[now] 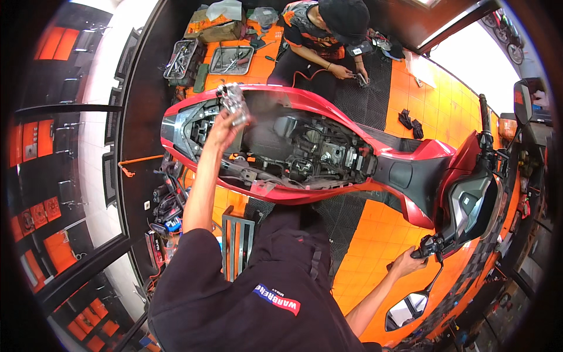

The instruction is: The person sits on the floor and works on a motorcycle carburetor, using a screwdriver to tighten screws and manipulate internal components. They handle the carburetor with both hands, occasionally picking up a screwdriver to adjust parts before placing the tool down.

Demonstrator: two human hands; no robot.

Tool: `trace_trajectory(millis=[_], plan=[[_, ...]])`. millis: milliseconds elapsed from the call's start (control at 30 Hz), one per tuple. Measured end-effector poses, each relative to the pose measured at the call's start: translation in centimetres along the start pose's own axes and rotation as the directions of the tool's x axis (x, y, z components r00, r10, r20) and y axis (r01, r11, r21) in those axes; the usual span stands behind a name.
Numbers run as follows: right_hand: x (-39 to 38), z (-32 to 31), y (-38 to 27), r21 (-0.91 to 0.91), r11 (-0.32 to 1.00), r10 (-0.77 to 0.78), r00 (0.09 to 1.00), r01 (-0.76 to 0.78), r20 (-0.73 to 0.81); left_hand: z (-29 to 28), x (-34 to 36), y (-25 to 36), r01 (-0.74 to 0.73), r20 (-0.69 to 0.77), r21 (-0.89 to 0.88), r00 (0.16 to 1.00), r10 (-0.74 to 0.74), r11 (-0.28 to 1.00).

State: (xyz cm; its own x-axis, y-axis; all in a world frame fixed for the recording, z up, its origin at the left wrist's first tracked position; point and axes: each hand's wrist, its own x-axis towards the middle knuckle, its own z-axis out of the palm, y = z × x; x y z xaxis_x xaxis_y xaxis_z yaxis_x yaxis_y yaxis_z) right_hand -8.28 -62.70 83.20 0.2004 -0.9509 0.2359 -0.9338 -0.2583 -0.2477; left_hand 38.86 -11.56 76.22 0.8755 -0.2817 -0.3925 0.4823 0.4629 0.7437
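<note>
My left hand (224,129) is closed around a silver metal mechanical part (236,104), lifted over the tail of a red scooter (319,101). The part is blurred; its exact kind cannot be made out. Below it, the scooter's body lies open with no seat on it, showing the engine bay (331,154) with hoses and metal parts. At the lower right, my right hand (409,262) is wrapped round the near handlebar grip (421,252), beside the switch housing. A mirror (406,311) hangs near my right forearm.
Across the scooter a co-worker (316,47) sits, both hands on a small part with an orange cord near it. Tool trays (233,60) and a cardboard box (216,26) stand at the far left. Black gloves (410,123) lie on the orange floor. A metal stand (234,243) is near my legs.
</note>
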Motion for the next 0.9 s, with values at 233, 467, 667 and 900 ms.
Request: trace_trajectory(millis=[233,467,667,900], plan=[[0.0,0.1,0.6,-0.049,0.998,-0.036,0.999,0.035,-0.019,-1.0,7.8,3.2,-0.049,-0.224,0.358,0.965,0.137,0.932],[-0.2,0.4,0.2,-0.075,0.997,0.002,1.0,-0.003,-0.009,-3.5,15.2,4.4,-0.148,-0.111,0.916,0.8,0.589,0.373],[-0.2,-0.1,-0.5,-0.1,0.994,0.042,0.999,-0.04,0.011,-3.7,19.7,2.4,-0.168,0.211,0.977,0.632,0.746,-0.133],[-0.1,0.3,0.2,-0.14,0.99,-0.014,0.999,0.008,-0.041,-4.2,23.0,0.0,-0.201,0.315,0.949,0.59,0.744,-0.243]])
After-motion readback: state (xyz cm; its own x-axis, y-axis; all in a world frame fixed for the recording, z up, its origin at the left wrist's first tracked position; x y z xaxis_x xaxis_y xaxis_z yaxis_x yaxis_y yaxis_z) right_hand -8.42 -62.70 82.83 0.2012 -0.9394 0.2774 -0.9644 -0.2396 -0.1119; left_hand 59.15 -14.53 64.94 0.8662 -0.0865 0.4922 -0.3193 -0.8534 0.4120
